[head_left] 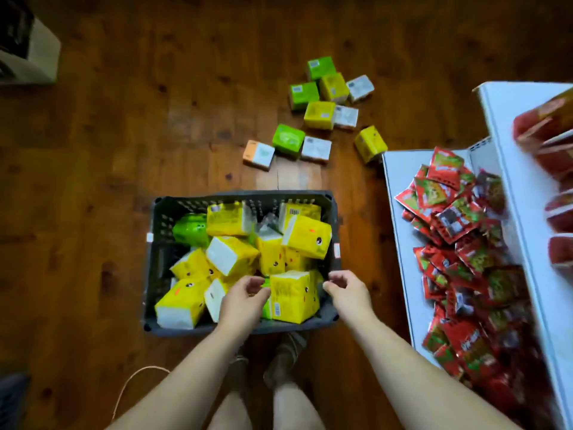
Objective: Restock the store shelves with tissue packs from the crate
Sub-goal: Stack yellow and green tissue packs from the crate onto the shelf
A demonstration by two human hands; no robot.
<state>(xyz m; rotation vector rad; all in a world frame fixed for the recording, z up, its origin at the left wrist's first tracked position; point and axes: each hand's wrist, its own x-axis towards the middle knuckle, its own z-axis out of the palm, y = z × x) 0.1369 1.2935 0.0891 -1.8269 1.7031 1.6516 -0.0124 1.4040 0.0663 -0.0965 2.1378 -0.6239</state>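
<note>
- the white box, far off beyond the crate to its left, is being cut off by the frame edge.
- red packs on the upper shelf level right of the crate are smearing into blur, so their print is too soft to read.
- the person's shoes are showing just below the crate's near wall, partly hidden by it.
- the dark slotted crate is sitting on the wood floor and holding a jumble of yellow tissue packs, with one green pack near its far-left corner; lower layers are lying hidden.
- the left grip is hovering with half-curled fingers just left of an upright yellow pack at the crate's near side. the right grip is curling over the crate's right rim just right of that pack. i cannot tell whether either is pinching it.
- the white shelf right of the crate is carrying a heap of red sachets.
- loose packs in green, yellow and white are lying on the floor beyond the crate's far side.
</note>
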